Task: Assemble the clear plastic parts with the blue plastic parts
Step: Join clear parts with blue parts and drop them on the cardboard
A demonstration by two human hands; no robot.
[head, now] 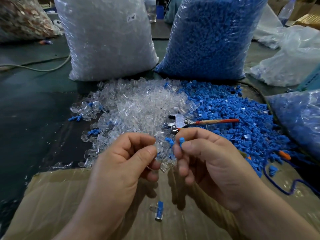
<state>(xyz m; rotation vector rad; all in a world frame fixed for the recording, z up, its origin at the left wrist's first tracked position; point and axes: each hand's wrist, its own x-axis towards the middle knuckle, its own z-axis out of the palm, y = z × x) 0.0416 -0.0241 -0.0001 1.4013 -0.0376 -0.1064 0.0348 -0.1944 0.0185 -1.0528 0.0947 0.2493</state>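
Holds both hands raised over cardboard sheet (pixel 69 196), close together, evidently to line up two parts for joining. Pinches blue plug (pixel 181 142) between thumb and forefinger of right hand (pixel 213 163), ribbed stem upward, just apart from left fingertips. Pinches in left hand (pixel 121 163), thumb against forefinger, what seems a clear part (pixel 155 144); outline hard to tell against clear pile (pixel 138 104) behind. Blue pile (pixel 233 118) to the right, likely for easy reach. On cardboard, one finished piece (pixel 159 211): blue seated in clear shell.

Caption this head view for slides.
Right hand pinches a blue plastic plug, left hand seemingly a clear plastic part, over a clear-part heap and blue-part heap; an assembled clear-and-blue piece on brown cardboard.
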